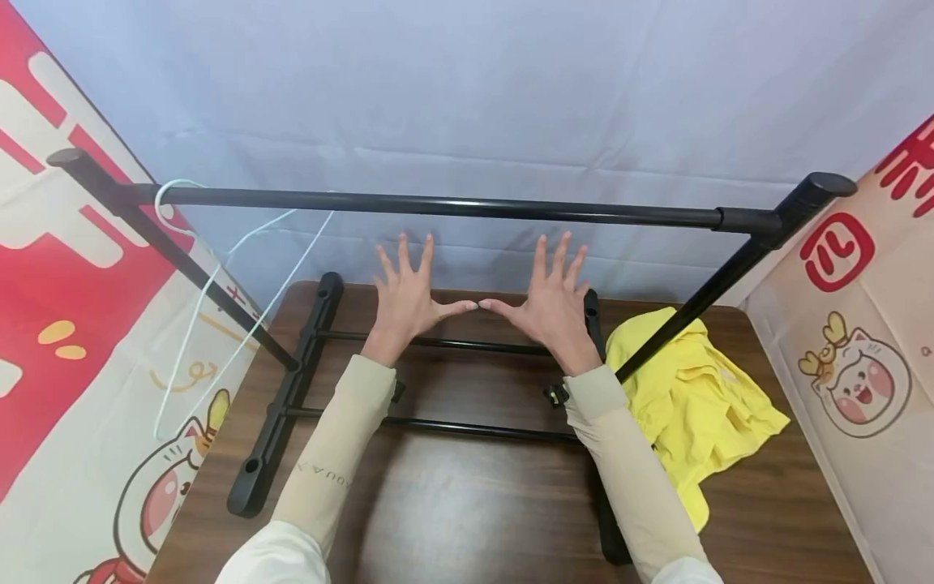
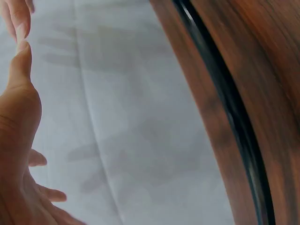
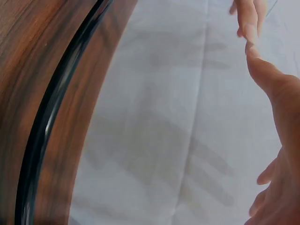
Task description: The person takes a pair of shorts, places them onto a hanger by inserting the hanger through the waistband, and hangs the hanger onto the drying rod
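Both hands are held out over the black clothes rack's base, palms facing away and fingers spread. My left hand (image 1: 404,302) and my right hand (image 1: 552,307) meet at the thumb tips, and neither holds anything. Just beyond the fingertips runs the rack's black top bar (image 1: 452,204). A pale blue wire hanger (image 1: 191,332) hangs from that bar at its left end. On the right side of the table, a crumpled yellow cloth garment (image 1: 693,397) lies by the rack's right post. In both wrist views the thumbs touch against the pale backdrop.
The rack's left foot (image 1: 273,430) and lower crossbars (image 1: 467,427) stand on a brown wooden table (image 1: 452,511). A pale cloth backdrop (image 1: 467,89) rises behind it. Printed panels with cartoon figures flank the table, a red and white one (image 1: 95,268) on the left.
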`<action>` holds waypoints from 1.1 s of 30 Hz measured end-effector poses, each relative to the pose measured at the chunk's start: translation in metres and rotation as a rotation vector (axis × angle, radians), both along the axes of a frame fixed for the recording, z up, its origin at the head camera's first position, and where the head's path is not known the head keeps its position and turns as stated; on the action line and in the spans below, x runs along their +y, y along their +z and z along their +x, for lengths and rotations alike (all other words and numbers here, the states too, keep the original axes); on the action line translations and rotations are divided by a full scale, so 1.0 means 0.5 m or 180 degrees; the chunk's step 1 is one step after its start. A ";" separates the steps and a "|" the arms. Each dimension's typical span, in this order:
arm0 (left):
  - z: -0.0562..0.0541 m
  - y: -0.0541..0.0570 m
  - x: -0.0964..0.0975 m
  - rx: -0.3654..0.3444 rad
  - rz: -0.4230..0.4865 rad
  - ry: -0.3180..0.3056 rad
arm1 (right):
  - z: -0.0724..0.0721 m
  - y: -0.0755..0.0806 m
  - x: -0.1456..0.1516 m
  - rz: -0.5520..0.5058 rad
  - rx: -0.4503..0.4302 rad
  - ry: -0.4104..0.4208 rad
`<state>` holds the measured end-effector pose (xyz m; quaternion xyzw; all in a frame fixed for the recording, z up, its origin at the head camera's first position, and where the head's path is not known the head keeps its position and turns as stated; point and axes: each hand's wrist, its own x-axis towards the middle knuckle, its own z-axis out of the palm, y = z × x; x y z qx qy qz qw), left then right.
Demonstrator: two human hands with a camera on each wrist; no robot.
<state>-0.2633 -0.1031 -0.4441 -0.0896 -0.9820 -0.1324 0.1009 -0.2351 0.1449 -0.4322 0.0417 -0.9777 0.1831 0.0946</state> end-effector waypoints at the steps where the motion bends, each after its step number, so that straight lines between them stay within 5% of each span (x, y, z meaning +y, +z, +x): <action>1: 0.002 0.003 0.001 0.0007 0.0056 -0.0017 | 0.004 0.004 0.000 -0.0015 0.0031 0.0001; 14: 0.062 0.038 0.026 0.0440 0.0655 -0.0540 | 0.081 0.052 0.028 -0.0165 0.0587 0.0348; 23: 0.109 0.074 0.045 0.0264 0.1071 -0.0851 | 0.135 0.084 0.044 -0.0318 0.0901 0.0578; 27: 0.126 0.079 0.049 0.0250 0.1086 -0.0917 | 0.152 0.091 0.048 -0.0358 0.0978 0.0604; 33: 0.148 0.075 0.056 0.0665 0.0762 -0.1032 | 0.177 0.098 0.054 -0.0515 0.0991 0.0572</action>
